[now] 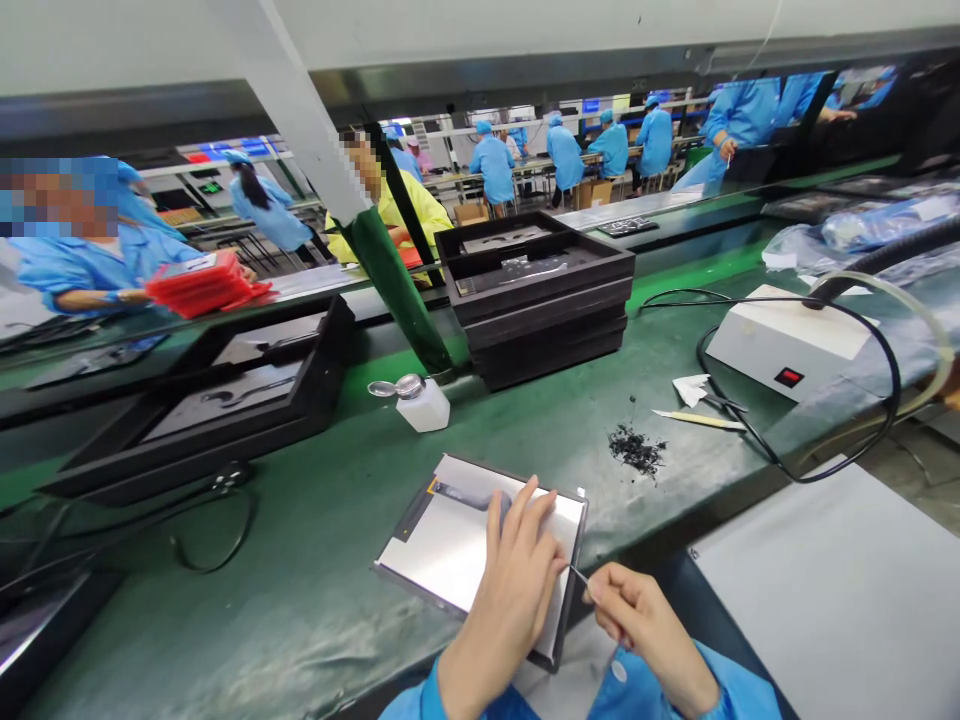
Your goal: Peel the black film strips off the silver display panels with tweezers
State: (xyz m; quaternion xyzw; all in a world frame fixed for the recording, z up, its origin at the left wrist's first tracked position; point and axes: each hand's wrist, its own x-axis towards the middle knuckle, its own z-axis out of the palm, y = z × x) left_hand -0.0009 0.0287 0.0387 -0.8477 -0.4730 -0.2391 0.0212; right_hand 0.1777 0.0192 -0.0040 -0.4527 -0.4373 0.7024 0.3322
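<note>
A flat display panel, silvery-white backed with a dark rim, lies tilted on the green bench, its near end reaching past the front edge. My left hand rests on its back, fingers stretched and spread, hiding part of the right half. At the panel's right edge, my right hand pinches a thin, narrow strip-like piece. The far end of that piece meets the panel edge beside my left thumb; whether it is a tool or a peeled strip I cannot tell.
Black scraps lie right of the panel near a yellow-handled blade. Behind stand a white pump bottle, stacked black trays and another tray. A white box trails cables at right. Co-workers sit across the line.
</note>
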